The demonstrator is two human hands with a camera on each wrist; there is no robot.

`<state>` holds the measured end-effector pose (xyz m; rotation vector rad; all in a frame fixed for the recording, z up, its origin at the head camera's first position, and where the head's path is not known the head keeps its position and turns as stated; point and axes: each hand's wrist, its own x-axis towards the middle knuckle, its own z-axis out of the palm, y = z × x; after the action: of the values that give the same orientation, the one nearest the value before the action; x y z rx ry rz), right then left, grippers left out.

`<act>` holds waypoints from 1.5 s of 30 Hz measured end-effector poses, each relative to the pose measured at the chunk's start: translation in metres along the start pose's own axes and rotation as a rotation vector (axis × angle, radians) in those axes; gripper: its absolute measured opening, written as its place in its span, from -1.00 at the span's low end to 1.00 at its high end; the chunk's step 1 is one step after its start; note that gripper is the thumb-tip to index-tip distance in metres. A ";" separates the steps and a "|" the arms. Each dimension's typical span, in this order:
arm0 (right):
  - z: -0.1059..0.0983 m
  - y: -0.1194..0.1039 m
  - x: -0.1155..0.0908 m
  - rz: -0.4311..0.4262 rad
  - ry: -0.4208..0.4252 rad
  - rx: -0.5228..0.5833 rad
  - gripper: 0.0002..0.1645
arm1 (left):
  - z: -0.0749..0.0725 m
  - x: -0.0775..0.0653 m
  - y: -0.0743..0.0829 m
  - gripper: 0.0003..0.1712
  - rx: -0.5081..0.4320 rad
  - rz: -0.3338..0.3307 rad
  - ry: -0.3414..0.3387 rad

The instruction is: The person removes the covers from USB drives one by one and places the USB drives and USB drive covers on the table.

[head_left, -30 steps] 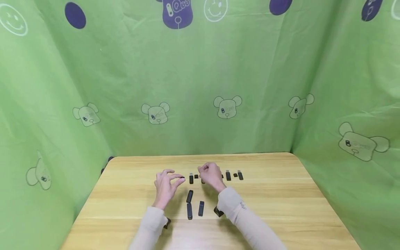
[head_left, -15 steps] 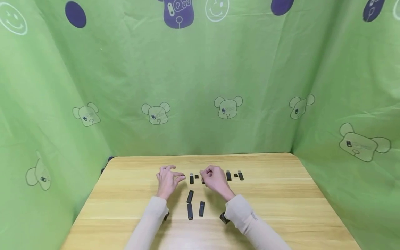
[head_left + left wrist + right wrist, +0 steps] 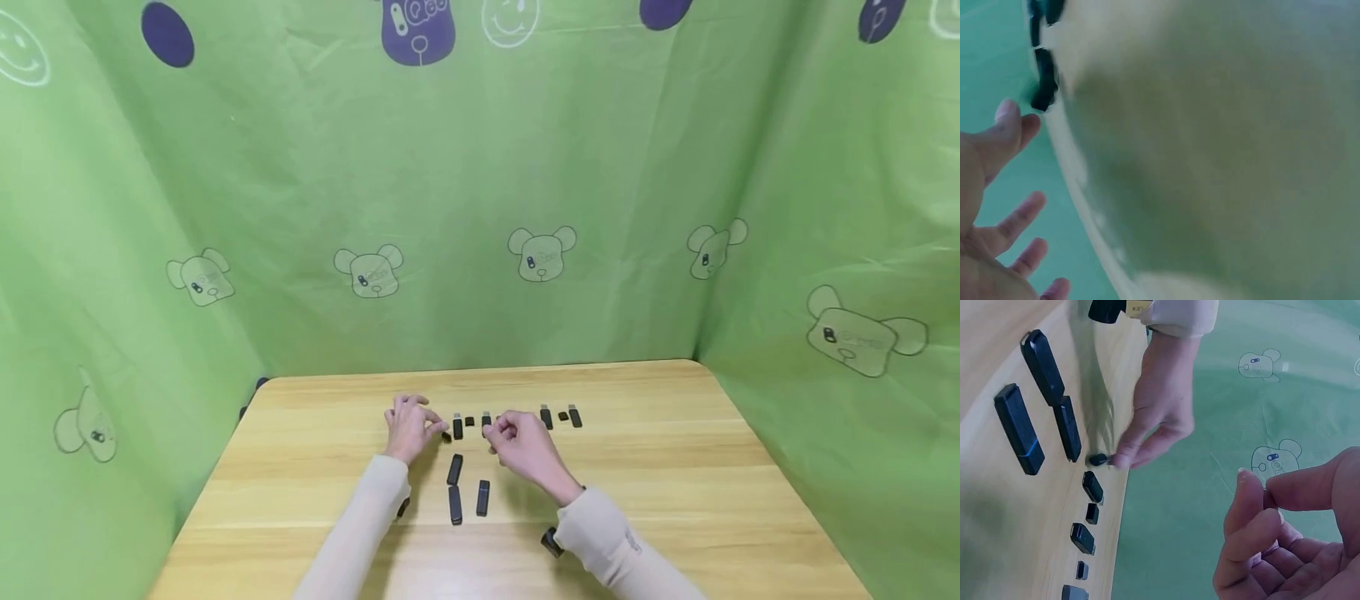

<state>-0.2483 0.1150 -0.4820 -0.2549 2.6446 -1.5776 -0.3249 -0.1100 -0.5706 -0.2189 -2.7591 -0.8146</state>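
My left hand (image 3: 411, 429) reaches down to the tabletop, thumb and forefinger pinching the end of a small black USB cap (image 3: 1098, 459) that rests there. Beside that cap lies an uncapped black USB stick (image 3: 457, 428), metal plug pointing away. My right hand (image 3: 521, 448) hovers over the table with a small dark piece (image 3: 1269, 499) pinched between thumb and forefinger; it looks like another cap, mostly hidden by the fingers. Just past its fingertips is a second uncapped stick (image 3: 486, 420). A loose cap (image 3: 469, 421) sits between these two sticks.
Farther right are two more uncapped sticks, the nearer one (image 3: 547, 417) and the end one (image 3: 575, 416), with a cap (image 3: 563, 416) between them. Closer to me lie three closed sticks, including one with a blue line (image 3: 483, 498). Green curtains (image 3: 480, 317) surround the wooden table (image 3: 322, 483).
My left hand has come down and slightly right, bringing its cap to the table. My right hand has drawn back toward me, uncovering the second stick.
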 end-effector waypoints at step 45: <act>-0.026 0.011 -0.020 0.069 0.019 0.072 -0.85 | 0.015 -0.012 0.027 -0.79 0.095 0.105 0.097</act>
<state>-0.2335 0.1458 -0.4801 -0.1449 2.5740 -1.6584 -0.3106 -0.0803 -0.5722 -0.2956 -2.6620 -0.6483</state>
